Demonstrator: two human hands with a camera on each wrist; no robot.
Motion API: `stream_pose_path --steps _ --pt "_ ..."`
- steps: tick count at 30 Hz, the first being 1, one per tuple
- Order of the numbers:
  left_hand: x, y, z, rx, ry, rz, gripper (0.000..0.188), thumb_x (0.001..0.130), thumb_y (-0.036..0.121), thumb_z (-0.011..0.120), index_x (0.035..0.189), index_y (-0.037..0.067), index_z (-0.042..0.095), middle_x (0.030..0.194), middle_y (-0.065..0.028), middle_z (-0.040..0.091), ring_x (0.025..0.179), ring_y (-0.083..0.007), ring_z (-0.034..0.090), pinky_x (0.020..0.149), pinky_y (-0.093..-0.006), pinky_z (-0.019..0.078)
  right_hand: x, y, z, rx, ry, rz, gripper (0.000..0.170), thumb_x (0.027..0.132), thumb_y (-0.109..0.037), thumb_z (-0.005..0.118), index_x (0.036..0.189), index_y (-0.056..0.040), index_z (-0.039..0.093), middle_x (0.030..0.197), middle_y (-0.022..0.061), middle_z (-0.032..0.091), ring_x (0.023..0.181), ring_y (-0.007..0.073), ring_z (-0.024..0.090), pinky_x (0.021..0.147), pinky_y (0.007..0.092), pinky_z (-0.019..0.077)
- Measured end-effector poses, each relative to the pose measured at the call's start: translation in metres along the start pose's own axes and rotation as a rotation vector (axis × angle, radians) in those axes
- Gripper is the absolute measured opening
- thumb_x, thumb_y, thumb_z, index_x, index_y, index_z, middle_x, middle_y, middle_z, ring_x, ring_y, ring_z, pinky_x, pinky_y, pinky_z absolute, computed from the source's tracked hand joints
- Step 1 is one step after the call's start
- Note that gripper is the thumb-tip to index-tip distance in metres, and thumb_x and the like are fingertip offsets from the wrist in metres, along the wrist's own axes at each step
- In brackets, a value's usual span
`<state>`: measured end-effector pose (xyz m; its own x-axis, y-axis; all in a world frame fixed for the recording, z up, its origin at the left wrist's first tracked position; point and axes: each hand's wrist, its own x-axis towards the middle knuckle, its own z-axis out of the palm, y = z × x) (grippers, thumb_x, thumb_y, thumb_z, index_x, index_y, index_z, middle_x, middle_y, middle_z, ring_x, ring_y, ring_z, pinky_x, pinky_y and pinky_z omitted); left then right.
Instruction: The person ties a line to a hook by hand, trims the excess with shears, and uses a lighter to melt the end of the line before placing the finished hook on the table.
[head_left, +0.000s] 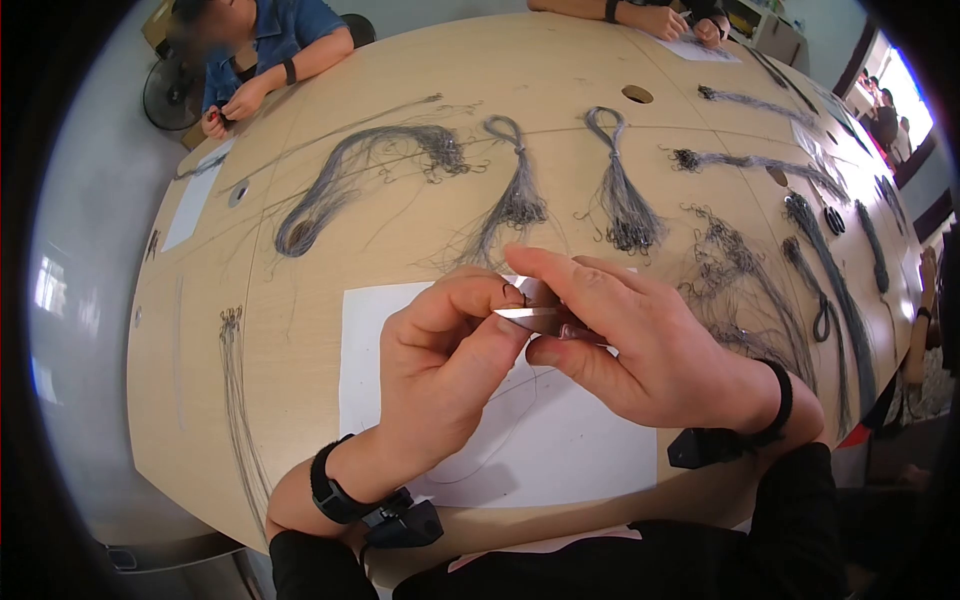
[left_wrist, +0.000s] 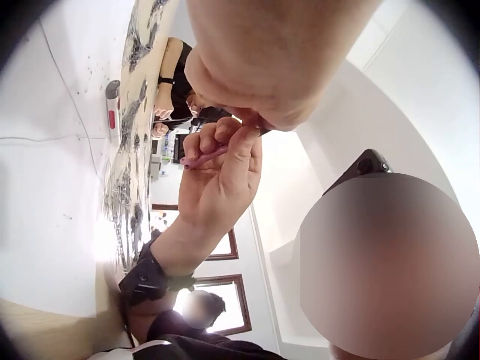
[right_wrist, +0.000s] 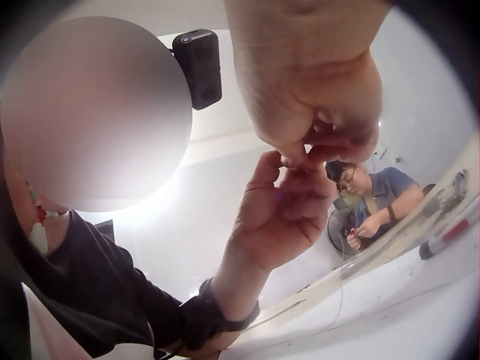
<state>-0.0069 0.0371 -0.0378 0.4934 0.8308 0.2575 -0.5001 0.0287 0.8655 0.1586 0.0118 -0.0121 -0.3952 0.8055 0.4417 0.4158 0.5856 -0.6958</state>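
Note:
Over a white sheet (head_left: 590, 470) my two hands meet at the fingertips. With thumb and curled fingers my left hand (head_left: 440, 350) pinches a small dark fish hook (head_left: 509, 290), partly hidden by the fingertips. A thin line (head_left: 492, 463) curves down across the sheet below it. My right hand (head_left: 630, 340) grips a small cutting tool with a shiny pointed blade (head_left: 528, 319), the blade lying over the left thumb tip. In the left wrist view, its pink handle (left_wrist: 206, 157) shows in the right fingers. The right wrist view mostly hides the tool behind the hand.
Looped bundles of grey line with hooks (head_left: 520, 200) (head_left: 622, 205) lie beyond the sheet. A tangled heap (head_left: 730, 265) and more bundles (head_left: 830, 260) lie right; several hooked lines (head_left: 232, 370) lie left. A marker (right_wrist: 446, 238) rests on the sheet. Two people work across the table.

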Motion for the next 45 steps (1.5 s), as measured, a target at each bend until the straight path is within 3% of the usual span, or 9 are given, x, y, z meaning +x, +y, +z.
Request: stream_pose_path --steps 18,20,31,39,41,45 --pt "-0.0008 -0.0016 -0.0007 0.039 0.025 -0.045 0.014 0.078 -0.005 0.044 0.089 -0.001 0.053 0.091 -0.0077 0.055 0.081 -0.0119 0.052 0.070 -0.0245 0.0431 -0.0010 0.0042 -0.0001 0.059 -0.006 0.028 0.041 0.075 -0.013 0.056 0.109 0.0030 0.041 0.083 0.0188 0.053 0.077 0.0320 0.052 0.064 0.0345 0.0424" --pt "-0.0006 -0.0018 -0.0012 0.056 0.042 -0.058 0.014 0.079 -0.005 0.044 0.089 -0.001 0.053 0.092 -0.0078 0.055 0.082 -0.0122 0.053 0.072 -0.0248 0.0430 -0.0013 0.0055 0.0011 0.026 0.033 -0.003 0.044 0.070 -0.004 0.060 0.111 0.0014 0.042 0.080 0.0130 0.056 0.071 0.0244 0.056 0.061 0.0295 0.0452" --pt "0.0018 -0.0037 -0.0044 0.084 -0.046 0.034 0.014 0.078 -0.004 0.045 0.089 0.000 0.053 0.094 -0.0082 0.054 0.085 -0.0126 0.052 0.076 -0.0263 0.0416 -0.0014 0.0037 0.0018 0.013 0.042 -0.033 0.043 0.070 -0.006 0.061 0.109 -0.0014 0.045 0.081 0.0115 0.057 0.072 0.0248 0.057 0.061 0.0296 0.0455" --pt "0.0010 -0.0031 -0.0035 0.128 -0.012 0.034 0.013 0.077 -0.004 0.047 0.088 0.000 0.053 0.091 -0.0067 0.053 0.083 -0.0115 0.051 0.075 -0.0255 0.0408 -0.0018 0.0024 0.0007 0.014 0.037 -0.019 0.041 0.070 -0.007 0.062 0.107 -0.0022 0.047 0.079 0.0111 0.057 0.071 0.0242 0.056 0.061 0.0293 0.0451" --pt "0.0011 -0.0024 -0.0024 0.137 -0.004 0.030 0.012 0.077 -0.004 0.047 0.088 0.000 0.053 0.091 -0.0067 0.053 0.083 -0.0115 0.051 0.075 -0.0256 0.0408 -0.0013 0.0022 0.0000 0.053 -0.001 -0.019 0.031 0.073 -0.009 0.056 0.101 -0.0025 0.042 0.076 0.0145 0.053 0.074 0.0314 0.052 0.061 0.0363 0.0421" --pt "0.0020 -0.0018 -0.0007 0.156 0.016 0.030 0.010 0.078 -0.003 0.048 0.086 0.000 0.054 0.088 -0.0058 0.053 0.077 -0.0096 0.050 0.068 -0.0229 0.0411 -0.0025 0.0027 0.0011 0.048 0.022 -0.020 0.031 0.073 -0.009 0.056 0.100 -0.0025 0.043 0.076 0.0145 0.053 0.074 0.0312 0.052 0.061 0.0363 0.0421"
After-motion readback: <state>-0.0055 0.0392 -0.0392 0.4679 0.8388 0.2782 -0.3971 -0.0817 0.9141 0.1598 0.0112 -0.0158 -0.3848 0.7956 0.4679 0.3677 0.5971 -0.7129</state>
